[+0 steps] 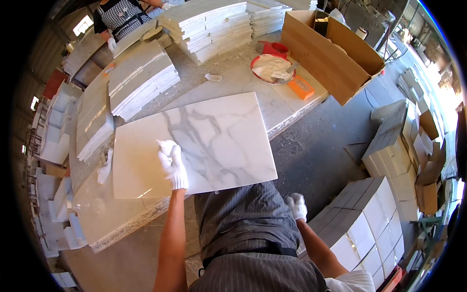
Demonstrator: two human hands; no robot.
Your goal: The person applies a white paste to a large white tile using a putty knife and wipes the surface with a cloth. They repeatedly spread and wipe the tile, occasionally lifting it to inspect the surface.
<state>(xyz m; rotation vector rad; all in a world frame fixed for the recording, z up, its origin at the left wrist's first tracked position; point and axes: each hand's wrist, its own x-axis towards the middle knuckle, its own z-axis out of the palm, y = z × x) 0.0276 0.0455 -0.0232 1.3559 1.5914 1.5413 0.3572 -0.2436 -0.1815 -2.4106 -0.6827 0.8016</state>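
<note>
A polished white marble slab point(224, 136) with grey veins lies flat on the worktable, its near edge close to my body. My left hand point(171, 163), in a white knit glove, is over the left half of the slab with its fingers curled together. Whether anything small is inside them is hidden. My right hand point(297, 207), gloved too, hangs low beside my right hip, off the table, fingers curled in and nothing visible in them. Left of the slab, a crumpled white glove or cloth point(105, 166) rests on the table.
Stacked stone slabs point(141, 82) stand along the table's far left, with taller stacks point(209, 29) behind. A red-rimmed bowl of white paste point(273, 68), an orange box point(301, 87) and an open cardboard box point(331, 53) sit far right. Wrapped cartons point(357, 219) flank my right. Another person point(124, 17) stands opposite.
</note>
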